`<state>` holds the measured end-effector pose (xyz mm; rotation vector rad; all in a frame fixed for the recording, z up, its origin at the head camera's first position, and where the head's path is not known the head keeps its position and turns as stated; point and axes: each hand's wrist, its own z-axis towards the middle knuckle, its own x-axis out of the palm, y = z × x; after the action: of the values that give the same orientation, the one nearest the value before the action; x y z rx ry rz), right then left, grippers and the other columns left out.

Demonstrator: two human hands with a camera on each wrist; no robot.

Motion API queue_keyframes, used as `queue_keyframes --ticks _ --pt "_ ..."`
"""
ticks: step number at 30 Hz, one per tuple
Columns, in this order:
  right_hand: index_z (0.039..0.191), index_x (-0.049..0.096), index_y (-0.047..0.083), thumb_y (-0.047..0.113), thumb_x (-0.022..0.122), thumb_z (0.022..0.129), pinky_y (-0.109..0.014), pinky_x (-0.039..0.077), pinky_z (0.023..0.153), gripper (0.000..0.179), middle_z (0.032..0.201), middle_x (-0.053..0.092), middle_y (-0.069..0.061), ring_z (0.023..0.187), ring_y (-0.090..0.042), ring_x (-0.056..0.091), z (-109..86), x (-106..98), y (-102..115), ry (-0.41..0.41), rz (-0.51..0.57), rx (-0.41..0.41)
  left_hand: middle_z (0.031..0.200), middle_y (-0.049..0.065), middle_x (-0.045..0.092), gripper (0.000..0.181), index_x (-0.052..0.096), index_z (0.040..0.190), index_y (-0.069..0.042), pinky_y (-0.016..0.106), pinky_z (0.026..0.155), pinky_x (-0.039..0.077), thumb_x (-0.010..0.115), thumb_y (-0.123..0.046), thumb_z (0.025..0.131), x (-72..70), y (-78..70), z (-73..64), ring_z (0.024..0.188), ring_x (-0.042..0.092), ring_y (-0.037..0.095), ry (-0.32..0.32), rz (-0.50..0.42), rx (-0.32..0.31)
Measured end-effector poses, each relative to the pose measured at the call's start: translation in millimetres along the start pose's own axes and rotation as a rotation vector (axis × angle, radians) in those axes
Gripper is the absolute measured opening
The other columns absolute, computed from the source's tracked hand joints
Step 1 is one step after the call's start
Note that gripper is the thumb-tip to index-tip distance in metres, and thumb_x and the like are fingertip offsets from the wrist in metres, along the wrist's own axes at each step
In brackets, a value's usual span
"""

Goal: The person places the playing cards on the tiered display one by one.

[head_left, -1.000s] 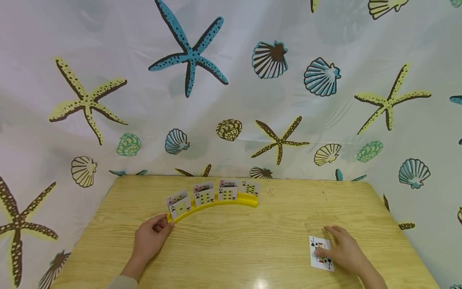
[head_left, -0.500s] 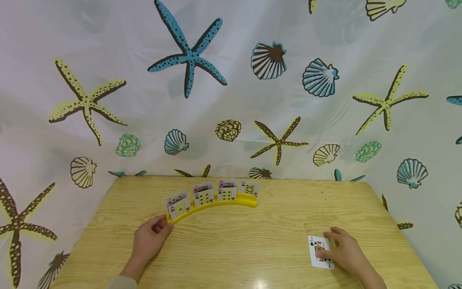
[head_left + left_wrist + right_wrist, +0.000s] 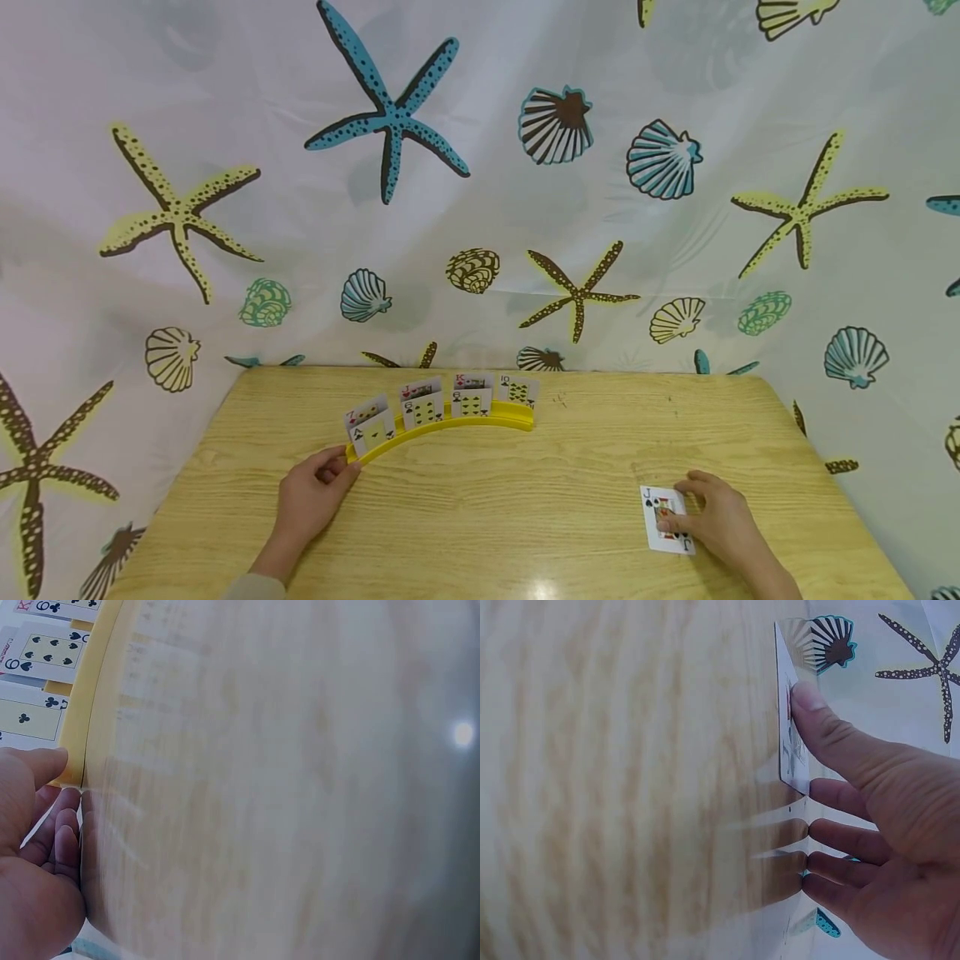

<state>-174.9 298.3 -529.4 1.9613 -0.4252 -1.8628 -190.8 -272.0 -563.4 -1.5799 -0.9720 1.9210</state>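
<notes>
My left hand (image 3: pixel 309 498) grips the near left end of a curved yellow playing card holder (image 3: pixel 480 419). In the left wrist view the thumb (image 3: pixel 46 763) lies on its end, with the other fingers below. Cards stand upright in the holder: an ace (image 3: pixel 375 434), several others in pairs, and a ten (image 3: pixel 519 389) at the right end. My right hand (image 3: pixel 723 518) is over a jack of spades (image 3: pixel 654 537) on the table. Its thumb (image 3: pixel 810 697) presses the card's face; the other fingers, nearly straight, touch the table beside the card's right edge.
The wooden table (image 3: pixel 510 508) is glossy, with a bright reflection near its front. A white cloth (image 3: pixel 480 208) printed with starfish and shells hangs behind it and along both sides.
The jack has slid and turned very slightly under my right thumb, and the fingers have come closer to its top right corner. My left hand and the holder have not moved.
</notes>
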Motion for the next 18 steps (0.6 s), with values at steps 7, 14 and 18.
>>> queue_keyframes --ticks 7,14,18 --pt "0.113 0.068 -0.001 0.040 0.097 0.072 -0.059 0.051 0.099 0.065 0.121 0.070 -0.022 0.105 -0.033 0.064 2.8 -0.2 1.4 -0.004 0.034 0.047 0.104 0.008 0.076 0.046 0.071 0.133 -0.001 0.020 0.075 0.050 0.075 -0.033 0.100 -0.2 0.8 0.1 0.083 0.060 0.007 0.003 0.007 -0.002" --pt "0.115 0.061 0.000 0.028 0.094 0.080 -0.053 0.053 0.094 0.056 0.117 0.070 -0.019 0.100 -0.027 0.062 2.2 0.9 5.1 -0.012 0.069 0.040 0.103 0.008 0.076 0.045 0.071 0.133 -0.001 0.021 0.074 0.050 0.075 -0.031 0.100 -0.2 -0.9 -0.7 0.083 0.060 0.008 0.001 0.011 0.000" --pt "0.117 0.059 0.001 0.016 0.084 0.091 -0.053 0.053 0.094 0.039 0.113 0.071 -0.016 0.106 -0.030 0.066 1.5 0.5 8.8 -0.036 0.108 0.014 0.102 0.008 0.076 0.045 0.071 0.133 -0.001 0.021 0.074 0.050 0.076 -0.031 0.100 -0.2 -1.2 -0.6 0.082 0.060 0.008 -0.003 0.013 0.001"
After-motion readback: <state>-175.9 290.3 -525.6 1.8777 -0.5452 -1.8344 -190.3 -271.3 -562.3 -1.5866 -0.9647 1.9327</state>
